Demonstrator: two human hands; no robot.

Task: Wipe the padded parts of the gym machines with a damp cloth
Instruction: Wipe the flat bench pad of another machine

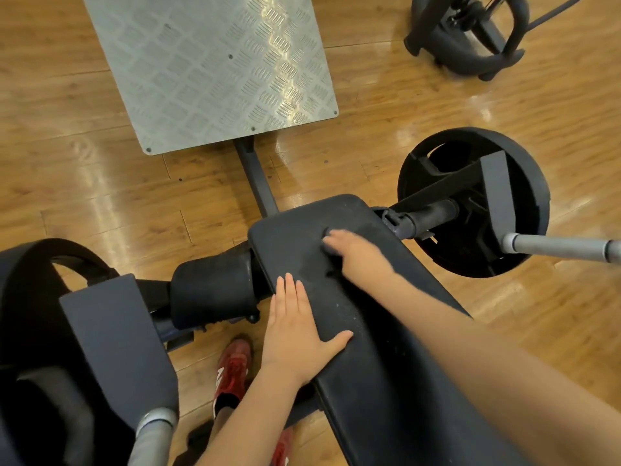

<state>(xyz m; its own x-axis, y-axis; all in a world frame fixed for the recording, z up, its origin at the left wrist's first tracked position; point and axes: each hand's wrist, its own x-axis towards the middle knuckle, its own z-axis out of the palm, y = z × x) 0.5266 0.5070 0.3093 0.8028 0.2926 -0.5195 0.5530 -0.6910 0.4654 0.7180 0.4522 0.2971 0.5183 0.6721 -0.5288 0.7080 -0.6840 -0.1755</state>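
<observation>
Left hand [295, 331], fingers flat, steadies the pad [336, 297]. Right hand [353, 253] presses a dark cloth [327, 235] near its far end, apparently wiping; its grip is blurred.

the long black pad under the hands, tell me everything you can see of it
The long black pad is a narrow padded bench top, matte and finely grained like vinyl, with rounded corners at its far end. It runs from the bottom right of the view up toward the centre, above the wooden floor. Pale specks or droplets dot its middle. The left hand lies flat on its near left edge, thumb spread across the top. The right hand presses a small dark cloth, mostly hidden and blurred, near its far end.
</observation>
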